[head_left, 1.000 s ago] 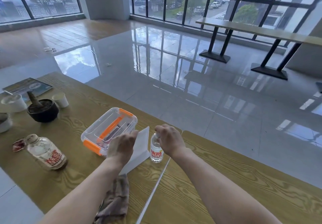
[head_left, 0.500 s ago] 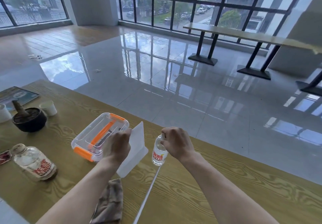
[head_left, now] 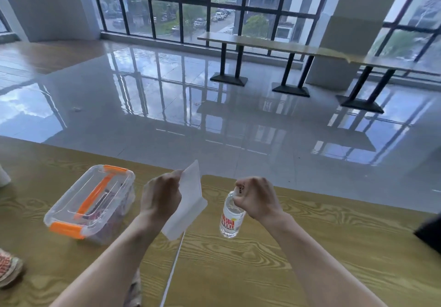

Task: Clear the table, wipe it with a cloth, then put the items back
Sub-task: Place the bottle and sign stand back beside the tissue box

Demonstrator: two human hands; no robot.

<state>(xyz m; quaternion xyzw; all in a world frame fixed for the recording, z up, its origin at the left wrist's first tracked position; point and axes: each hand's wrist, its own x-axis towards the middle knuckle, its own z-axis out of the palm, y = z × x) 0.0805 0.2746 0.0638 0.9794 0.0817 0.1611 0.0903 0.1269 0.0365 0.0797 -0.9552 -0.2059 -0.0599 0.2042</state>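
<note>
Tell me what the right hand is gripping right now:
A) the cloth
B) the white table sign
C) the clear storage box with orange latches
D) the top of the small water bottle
D: the right hand has its fingers curled round the cap end of the small water bottle, while the left hand holds the white table sign.

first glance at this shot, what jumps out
Two bare hands work in the lower middle: the left hand holds a stiff white card, and the right hand grips the top of a small clear plastic water bottle with a red label. Left of them on the yellow wood-grain table sits a clear plastic box with orange latches. Beyond, a glossy grey floor mirrors the tall windows.
</note>
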